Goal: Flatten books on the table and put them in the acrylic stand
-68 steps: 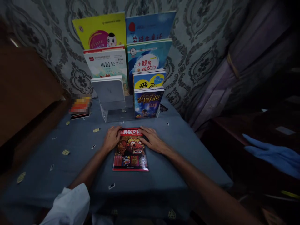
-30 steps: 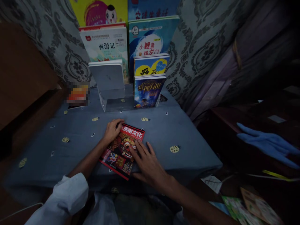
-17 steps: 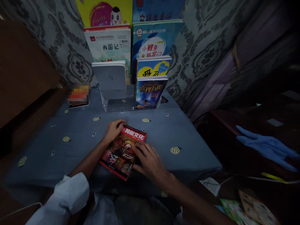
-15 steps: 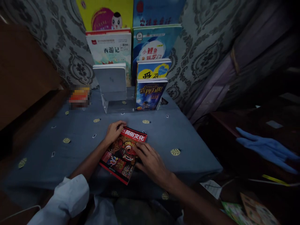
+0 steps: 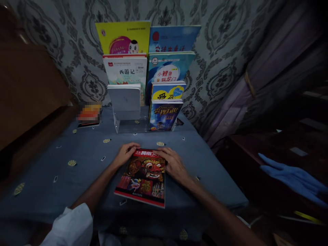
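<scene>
A thin red-and-black book [image 5: 146, 172] lies near the front of the table, its cover showing a carved mask and several small pictures. My left hand [image 5: 126, 153] holds its top left corner with bent fingers. At the top right corner, my right hand [image 5: 176, 166] grips the edge, its fingers covering part of the white title. Behind the book stands a clear acrylic rack [image 5: 132, 127]. It holds two columns of children's books, among them a dark blue book [image 5: 164, 118] at the front right and a plain pale-backed book [image 5: 125, 102] at the front left.
A blue-grey cloth with fruit prints covers the table [image 5: 84, 177]. A blurred-out orange item [image 5: 89, 113] lies at the back left. To the right, a blue glove [image 5: 292, 177] rests on a dark surface, near a tied curtain [image 5: 230, 112]. Patterned wallpaper stands behind.
The book has turned straighter, its top edge more level. My right hand has shifted from the cover's right side up to the top right corner. The view has tilted upward.
</scene>
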### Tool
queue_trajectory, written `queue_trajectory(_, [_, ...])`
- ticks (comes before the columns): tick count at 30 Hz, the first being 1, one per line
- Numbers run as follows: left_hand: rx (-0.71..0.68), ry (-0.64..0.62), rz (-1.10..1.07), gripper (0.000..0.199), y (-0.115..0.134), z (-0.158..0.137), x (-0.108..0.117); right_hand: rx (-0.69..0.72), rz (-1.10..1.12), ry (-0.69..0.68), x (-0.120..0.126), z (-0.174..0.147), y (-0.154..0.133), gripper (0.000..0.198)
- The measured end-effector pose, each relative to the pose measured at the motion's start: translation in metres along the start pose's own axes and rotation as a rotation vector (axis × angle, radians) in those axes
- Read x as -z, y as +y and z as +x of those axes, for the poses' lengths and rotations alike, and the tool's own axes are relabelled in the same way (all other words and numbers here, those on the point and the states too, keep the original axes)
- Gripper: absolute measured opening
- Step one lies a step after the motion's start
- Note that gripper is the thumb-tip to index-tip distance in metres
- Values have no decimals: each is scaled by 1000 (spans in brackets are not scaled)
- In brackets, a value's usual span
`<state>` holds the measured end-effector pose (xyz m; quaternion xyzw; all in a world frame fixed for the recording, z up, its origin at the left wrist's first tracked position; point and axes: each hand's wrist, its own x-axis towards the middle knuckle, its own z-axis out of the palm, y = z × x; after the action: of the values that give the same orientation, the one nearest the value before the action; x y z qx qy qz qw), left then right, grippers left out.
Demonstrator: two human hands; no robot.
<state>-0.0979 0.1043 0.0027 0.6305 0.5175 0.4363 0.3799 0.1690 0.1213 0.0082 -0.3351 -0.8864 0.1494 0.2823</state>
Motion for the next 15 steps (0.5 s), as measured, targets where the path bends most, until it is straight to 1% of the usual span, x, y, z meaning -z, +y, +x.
queue_trajectory(4, [53,-68,-112,45,0,2,5,-77,266,83,7,17,3,33])
queue_trajectory(8, [104,-108,-284,57,-2,3,6,-124,420,149,7,28,4,22])
queue_trajectory(11, [121,-107,-391,63,2,1,4,-159,475,178,4,34,7,25])
queue_trajectory(13, [113,-102,-416,63,7,-1,1,-196,523,200,1,39,10,29])
queue_trajectory(15, [72,-90,-406,60,12,-3,-1,-229,579,229,-1,46,13,33])
